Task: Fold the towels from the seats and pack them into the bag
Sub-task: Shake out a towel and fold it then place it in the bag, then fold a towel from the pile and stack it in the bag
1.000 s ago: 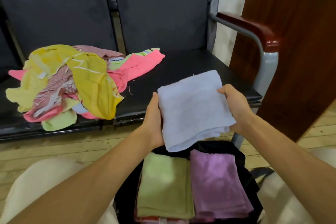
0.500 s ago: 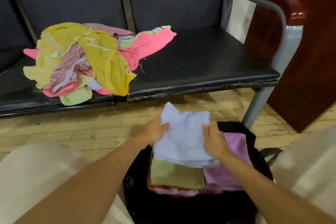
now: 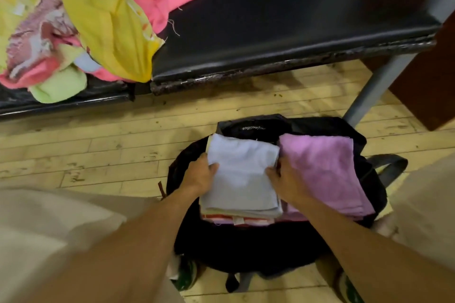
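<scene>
The folded pale-blue terry towel (image 3: 242,174) lies on the left stack inside the open black fabric bag (image 3: 246,248) on the wooden floor, beside a folded lilac towel (image 3: 325,172). The left hand (image 3: 200,176) pinches its left edge, thumb on top; the right hand (image 3: 286,179) holds its right edge, fingers tucked under. If either grip pulls away carelessly, the fold could drag open or skew the stack. Unfolded bright towels (image 3: 81,19) remain heaped on the black padded seats (image 3: 283,32).
</scene>
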`<action>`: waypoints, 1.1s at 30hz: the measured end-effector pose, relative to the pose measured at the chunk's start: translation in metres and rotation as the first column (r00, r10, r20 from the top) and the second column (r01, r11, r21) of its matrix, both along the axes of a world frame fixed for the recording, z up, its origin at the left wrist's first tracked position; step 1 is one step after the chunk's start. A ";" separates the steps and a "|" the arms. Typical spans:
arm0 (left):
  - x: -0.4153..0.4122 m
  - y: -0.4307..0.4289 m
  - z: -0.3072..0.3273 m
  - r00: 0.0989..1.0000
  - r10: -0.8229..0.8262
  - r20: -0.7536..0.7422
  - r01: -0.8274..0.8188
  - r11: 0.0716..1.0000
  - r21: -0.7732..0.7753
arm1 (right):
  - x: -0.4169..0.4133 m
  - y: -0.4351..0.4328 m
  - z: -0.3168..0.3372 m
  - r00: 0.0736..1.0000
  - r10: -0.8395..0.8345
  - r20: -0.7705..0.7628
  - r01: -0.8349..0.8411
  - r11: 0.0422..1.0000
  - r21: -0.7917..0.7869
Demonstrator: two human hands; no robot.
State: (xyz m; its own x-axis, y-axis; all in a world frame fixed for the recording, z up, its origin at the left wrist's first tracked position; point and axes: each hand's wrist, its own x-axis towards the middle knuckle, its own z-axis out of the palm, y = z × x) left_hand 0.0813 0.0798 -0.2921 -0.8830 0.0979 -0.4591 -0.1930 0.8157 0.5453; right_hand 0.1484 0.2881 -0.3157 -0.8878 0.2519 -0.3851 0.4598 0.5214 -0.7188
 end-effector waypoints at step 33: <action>-0.071 -0.069 0.249 0.885 0.116 -0.450 0.045 0.943 0.331 | -0.132 -0.074 0.270 0.902 0.306 -0.304 -0.338 0.939 -0.058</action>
